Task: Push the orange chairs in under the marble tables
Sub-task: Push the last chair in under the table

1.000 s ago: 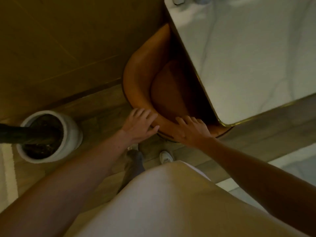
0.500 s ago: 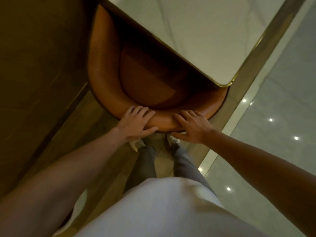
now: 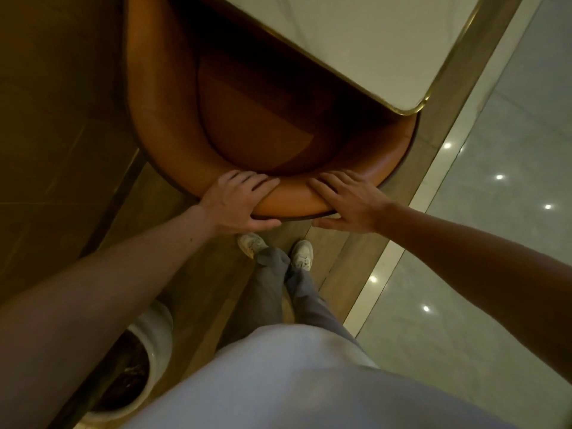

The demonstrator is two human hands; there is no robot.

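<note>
Left hand (image 3: 241, 202) and right hand (image 3: 349, 199) clasp the orange chair (image 3: 173, 140) by its back, fingers over, thumbs behind, mid-push; next likely needs a straight shove deeper under the marble table (image 3: 356, 41).

Dead ahead of me sits the orange tub chair (image 3: 161, 134), seat half tucked under the gold-edged marble table (image 3: 371, 41) at one o'clock.

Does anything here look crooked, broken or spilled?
Nothing stands out. The orange chair stands level, its seat partly under the marble table, with the left hand and right hand holding its curved back. The white planter on the floor is upright, with no spill visible.
</note>
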